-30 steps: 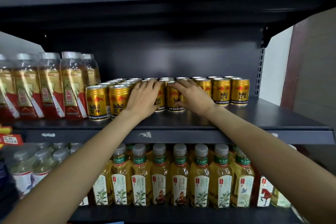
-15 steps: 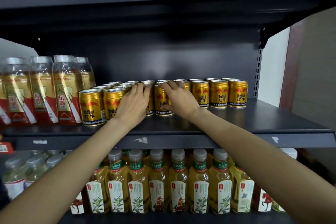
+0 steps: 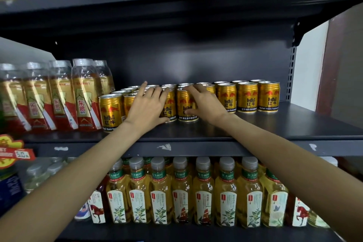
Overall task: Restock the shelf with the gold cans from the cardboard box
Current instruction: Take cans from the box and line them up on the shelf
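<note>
On mid shelf (image 3: 255, 127): gold cans (image 3: 246, 97) upright, red logo, silver tops.

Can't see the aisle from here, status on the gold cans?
Left hand flat on front-row gold cans, right hand grip curled round one can. Cans upright on middle shelf. Cardboard box out of view. Nothing in the way.

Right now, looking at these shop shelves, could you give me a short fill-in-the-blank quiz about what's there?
1. Both hands, left hand and right hand, rest on the short gold metal cans, which stand on the ____ shelf.
2. Left of the cans stand clear plastic bottles with red and ____ labels.
3. The pale-yellow tea bottles on the shelf below have ____ caps.

Missing words: middle; gold; grey
</note>
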Action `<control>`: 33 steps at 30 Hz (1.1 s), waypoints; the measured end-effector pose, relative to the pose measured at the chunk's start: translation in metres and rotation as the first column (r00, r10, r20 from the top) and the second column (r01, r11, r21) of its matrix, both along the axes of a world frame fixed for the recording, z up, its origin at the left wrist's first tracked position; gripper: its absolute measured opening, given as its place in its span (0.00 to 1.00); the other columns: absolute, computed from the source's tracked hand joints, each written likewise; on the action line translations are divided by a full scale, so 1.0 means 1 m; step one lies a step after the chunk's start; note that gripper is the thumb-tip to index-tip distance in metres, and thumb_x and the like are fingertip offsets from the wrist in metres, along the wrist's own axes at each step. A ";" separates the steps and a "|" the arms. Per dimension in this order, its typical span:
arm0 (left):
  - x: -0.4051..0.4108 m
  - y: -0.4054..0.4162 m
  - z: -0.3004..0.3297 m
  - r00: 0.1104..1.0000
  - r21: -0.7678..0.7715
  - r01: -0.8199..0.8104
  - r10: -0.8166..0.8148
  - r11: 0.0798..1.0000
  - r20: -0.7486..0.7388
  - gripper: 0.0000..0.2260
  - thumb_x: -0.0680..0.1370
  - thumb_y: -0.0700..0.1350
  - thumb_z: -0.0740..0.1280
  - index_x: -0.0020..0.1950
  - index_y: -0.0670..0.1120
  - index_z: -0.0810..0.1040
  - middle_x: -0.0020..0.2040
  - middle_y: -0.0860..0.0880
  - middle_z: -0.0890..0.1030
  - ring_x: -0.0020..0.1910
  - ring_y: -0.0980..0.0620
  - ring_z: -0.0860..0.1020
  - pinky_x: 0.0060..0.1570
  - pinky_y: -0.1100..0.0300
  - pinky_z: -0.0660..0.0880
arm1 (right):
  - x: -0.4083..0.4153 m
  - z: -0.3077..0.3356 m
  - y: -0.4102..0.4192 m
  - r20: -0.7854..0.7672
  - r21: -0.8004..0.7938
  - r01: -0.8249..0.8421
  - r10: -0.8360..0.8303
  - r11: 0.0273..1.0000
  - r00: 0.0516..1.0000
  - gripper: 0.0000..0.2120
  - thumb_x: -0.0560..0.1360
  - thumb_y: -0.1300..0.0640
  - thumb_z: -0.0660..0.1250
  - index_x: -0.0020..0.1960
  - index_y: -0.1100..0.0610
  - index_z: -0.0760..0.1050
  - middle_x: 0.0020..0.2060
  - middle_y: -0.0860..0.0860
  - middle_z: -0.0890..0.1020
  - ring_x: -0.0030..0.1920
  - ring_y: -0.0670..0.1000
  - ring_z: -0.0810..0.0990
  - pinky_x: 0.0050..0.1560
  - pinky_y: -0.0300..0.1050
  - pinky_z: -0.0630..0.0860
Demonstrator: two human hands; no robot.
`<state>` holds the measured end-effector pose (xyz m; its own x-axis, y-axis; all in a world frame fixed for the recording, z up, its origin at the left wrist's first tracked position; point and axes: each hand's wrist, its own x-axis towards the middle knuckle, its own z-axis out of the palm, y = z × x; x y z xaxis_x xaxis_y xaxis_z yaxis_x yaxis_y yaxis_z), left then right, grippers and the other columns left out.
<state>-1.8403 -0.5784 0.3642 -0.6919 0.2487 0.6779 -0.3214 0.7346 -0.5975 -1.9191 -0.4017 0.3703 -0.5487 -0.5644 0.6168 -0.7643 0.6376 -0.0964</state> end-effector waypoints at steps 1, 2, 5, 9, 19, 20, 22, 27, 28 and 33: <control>-0.001 -0.001 0.000 1.000 -0.004 0.003 -0.003 1.000 -0.010 0.41 0.66 0.67 0.69 0.70 0.42 0.68 0.62 0.43 0.76 0.59 0.45 0.77 0.68 0.46 0.63 | 0.001 0.000 -0.001 -0.001 -0.006 0.002 -0.002 1.000 1.000 0.34 0.72 0.53 0.71 0.73 0.53 0.59 0.72 0.57 0.63 0.67 0.61 0.71 0.64 0.55 0.71; -0.001 -0.002 -0.001 1.000 -0.004 0.002 -0.002 1.000 -0.013 0.41 0.66 0.67 0.69 0.69 0.42 0.68 0.62 0.43 0.76 0.59 0.45 0.77 0.68 0.46 0.64 | 0.001 0.000 -0.002 -0.004 -0.014 0.003 -0.004 1.000 1.000 0.34 0.72 0.53 0.71 0.73 0.52 0.60 0.72 0.57 0.63 0.66 0.61 0.71 0.64 0.55 0.71; -0.004 -0.002 -0.002 1.000 -0.011 -0.011 0.011 1.000 -0.022 0.40 0.66 0.66 0.69 0.69 0.41 0.68 0.63 0.43 0.76 0.60 0.45 0.76 0.68 0.46 0.63 | 0.002 -0.001 -0.003 -0.022 -0.028 0.017 -0.017 0.999 1.000 0.33 0.72 0.52 0.71 0.72 0.52 0.60 0.71 0.57 0.64 0.65 0.60 0.72 0.64 0.54 0.71; -0.005 -0.003 -0.003 0.998 -0.022 -0.007 0.006 1.000 -0.062 0.40 0.65 0.66 0.71 0.68 0.41 0.70 0.62 0.43 0.77 0.60 0.46 0.77 0.69 0.46 0.62 | 0.003 -0.001 -0.003 -0.025 -0.007 0.023 -0.023 1.000 0.999 0.33 0.73 0.52 0.70 0.73 0.51 0.59 0.72 0.57 0.63 0.65 0.60 0.73 0.62 0.54 0.72; 0.062 0.038 -0.011 0.865 0.283 0.481 -0.396 0.829 -0.309 0.18 0.77 0.53 0.61 0.62 0.46 0.75 0.54 0.48 0.80 0.56 0.48 0.76 0.59 0.53 0.68 | 0.059 -0.010 0.032 -0.275 -0.264 -0.091 0.016 0.960 0.961 0.25 0.72 0.51 0.70 0.67 0.54 0.69 0.65 0.55 0.72 0.64 0.57 0.72 0.57 0.52 0.77; 0.077 0.046 -0.018 0.828 0.366 0.550 -0.434 0.751 -0.354 0.16 0.77 0.52 0.61 0.60 0.47 0.76 0.52 0.50 0.81 0.55 0.49 0.76 0.55 0.55 0.69 | 0.073 -0.018 0.038 -0.318 -0.335 -0.138 0.026 0.932 0.948 0.22 0.73 0.53 0.69 0.65 0.56 0.71 0.62 0.55 0.75 0.61 0.56 0.74 0.55 0.49 0.77; 0.105 0.060 -0.036 0.744 0.489 0.667 -0.487 0.562 -0.457 0.13 0.77 0.51 0.61 0.56 0.48 0.79 0.47 0.54 0.82 0.51 0.54 0.76 0.50 0.59 0.71 | 0.102 -0.038 0.050 -0.376 -0.470 -0.227 0.039 0.853 0.926 0.16 0.75 0.55 0.68 0.60 0.58 0.75 0.54 0.53 0.80 0.55 0.52 0.77 0.52 0.44 0.76; 0.155 0.079 -0.108 0.580 0.588 0.798 -0.442 0.136 -0.685 0.08 0.77 0.47 0.62 0.51 0.47 0.79 0.40 0.56 0.80 0.41 0.58 0.79 0.44 0.64 0.74 | 0.167 -0.114 0.066 -0.360 -0.621 -0.317 0.098 0.717 0.928 0.07 0.75 0.62 0.66 0.52 0.63 0.78 0.42 0.53 0.82 0.44 0.47 0.77 0.46 0.37 0.74; 0.164 0.080 -0.125 0.574 0.608 0.792 -0.413 0.060 -0.707 0.08 0.77 0.46 0.61 0.50 0.47 0.79 0.39 0.56 0.80 0.40 0.59 0.79 0.43 0.64 0.74 | 0.177 -0.133 0.067 -0.328 -0.617 -0.313 0.125 0.722 0.936 0.07 0.75 0.63 0.66 0.51 0.63 0.78 0.41 0.52 0.81 0.43 0.47 0.78 0.45 0.37 0.74; 0.215 0.073 -0.231 0.749 0.802 0.594 -0.320 -0.063 -0.580 0.09 0.78 0.47 0.61 0.48 0.47 0.79 0.40 0.57 0.80 0.39 0.61 0.78 0.41 0.68 0.72 | 0.225 -0.245 0.076 0.080 -0.424 -0.229 0.288 0.876 0.954 0.10 0.76 0.55 0.62 0.52 0.58 0.78 0.43 0.51 0.82 0.43 0.48 0.78 0.41 0.40 0.75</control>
